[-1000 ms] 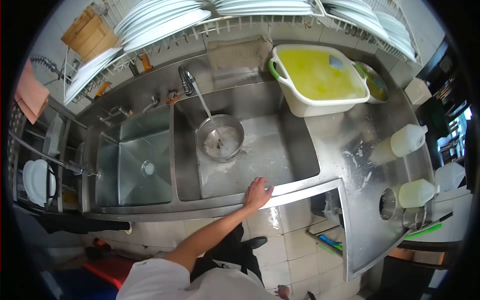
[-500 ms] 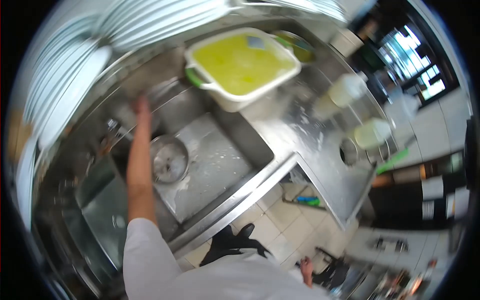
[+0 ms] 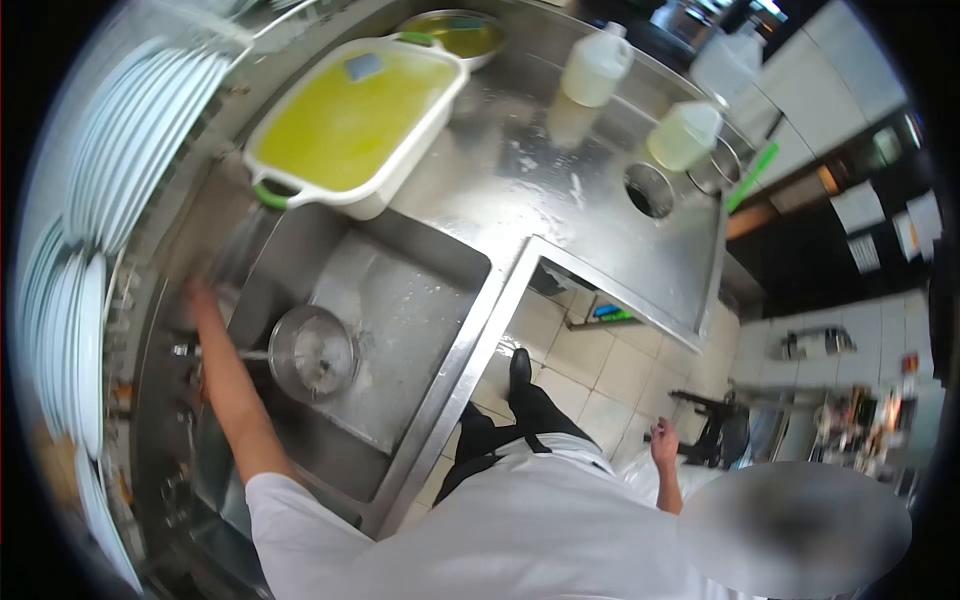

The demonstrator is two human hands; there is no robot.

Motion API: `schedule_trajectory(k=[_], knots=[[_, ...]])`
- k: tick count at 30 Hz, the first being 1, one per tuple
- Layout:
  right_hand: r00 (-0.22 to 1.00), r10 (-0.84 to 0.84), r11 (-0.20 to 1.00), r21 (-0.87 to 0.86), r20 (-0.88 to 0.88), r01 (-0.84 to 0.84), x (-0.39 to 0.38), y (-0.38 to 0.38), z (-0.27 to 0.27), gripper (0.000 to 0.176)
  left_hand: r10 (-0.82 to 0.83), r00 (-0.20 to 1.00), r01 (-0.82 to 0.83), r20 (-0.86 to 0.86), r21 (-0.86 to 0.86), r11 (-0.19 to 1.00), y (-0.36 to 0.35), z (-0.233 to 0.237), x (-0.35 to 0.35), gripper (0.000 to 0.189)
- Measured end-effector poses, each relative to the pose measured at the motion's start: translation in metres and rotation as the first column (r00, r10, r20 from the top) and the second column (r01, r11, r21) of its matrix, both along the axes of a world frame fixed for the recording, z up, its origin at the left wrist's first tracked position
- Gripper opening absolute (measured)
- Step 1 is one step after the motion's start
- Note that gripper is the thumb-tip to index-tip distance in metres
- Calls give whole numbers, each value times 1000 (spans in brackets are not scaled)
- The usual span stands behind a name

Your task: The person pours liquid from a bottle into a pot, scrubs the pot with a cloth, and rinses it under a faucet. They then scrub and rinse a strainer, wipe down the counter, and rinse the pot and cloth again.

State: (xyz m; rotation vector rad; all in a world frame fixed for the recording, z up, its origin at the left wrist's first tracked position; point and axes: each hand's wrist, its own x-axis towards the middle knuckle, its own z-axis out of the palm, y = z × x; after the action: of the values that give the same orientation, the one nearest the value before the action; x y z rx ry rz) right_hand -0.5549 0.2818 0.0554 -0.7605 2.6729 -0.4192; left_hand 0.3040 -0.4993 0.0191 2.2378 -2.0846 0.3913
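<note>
My left hand [image 3: 203, 292] reaches to the back edge of the metal sink [image 3: 418, 262], left of a round metal bowl [image 3: 313, 352] that holds some liquid. Motion smears its fingers, and a blurred, greyish shape lies beside it; I cannot tell what it holds. A metal tap [image 3: 187, 351] is just below that hand. My right hand [image 3: 663, 436] hangs low beside my body, fingers loosely bent and apart, with nothing visible in it. The large white tub [image 3: 420, 135] with green handles and yellow-green liquid stands above the sink.
Upright plates [image 3: 150, 140] fill a rack on the left. Plastic jugs [image 3: 598, 68] and a round hole [image 3: 648, 190] are on the metal counter [image 3: 520, 180]. A second bowl [image 3: 470, 35] of yellowish liquid is behind the tub. A blurred oval covers the lower right.
The view has turned, and the tub, sink and jugs sit further left. My left hand shows lower and further left, still at the sink's back edge. More of my right forearm shows.
</note>
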Motion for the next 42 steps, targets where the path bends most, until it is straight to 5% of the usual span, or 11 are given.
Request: schedule_trajectory(k=[2, 3, 5, 9, 14, 18, 23, 31, 33, 36, 42], knots=[[998, 51, 998, -48, 34, -49, -16, -17, -10, 36, -178, 984, 177, 18, -233, 956, 29, -21, 3, 60], [995, 79, 992, -103, 57, -73, -26, -27, -21, 35, -119, 863, 84, -491, -92, 992, 47, -9, -23, 44], [993, 107, 978, -184, 45, -97, -38, -54, -27, 33, -33, -333, -260, -942, 58, 964, 93, 30, -94, 16], [978, 196, 951, -258, 67, -172, -41, -141, 27, 30, 93, -6, -346, -996, 90, 934, 237, 60, -277, 18], [983, 78, 866, -477, -166, -149, -97, -200, 39, 35, 283, 287, -241, -915, 217, 946, 381, -73, -322, 20], [962, 214, 837, -476, -167, -269, -134, -253, 44, 41, 489, 166, -403, -856, 394, 826, 437, -52, -354, 22], [894, 400, 706, -553, -203, -441, -95, -359, 57, 40, 286, 622, -331, -729, 86, 940, 477, 56, -383, 21], [43, 800, 539, -686, 598, -489, 192, -502, 63, 46, 312, 416, -427, -854, 120, 896, 517, 94, -361, 20], [-77, 940, 183, -682, 332, -708, 279, -553, 36, 52, 293, 313, -518, -904, 96, 850, 510, 87, -354, 20], [-194, 622, 592, -618, 759, -518, 429, -643, 52, 34, 263, 145, -552, -954, 143, 822, 500, 78, -350, 19], [-442, 479, 853, -520, 758, 32, 633, -834, 47, 45, 188, 59, -554, -980, 124, 823, 500, 94, -347, 18]])
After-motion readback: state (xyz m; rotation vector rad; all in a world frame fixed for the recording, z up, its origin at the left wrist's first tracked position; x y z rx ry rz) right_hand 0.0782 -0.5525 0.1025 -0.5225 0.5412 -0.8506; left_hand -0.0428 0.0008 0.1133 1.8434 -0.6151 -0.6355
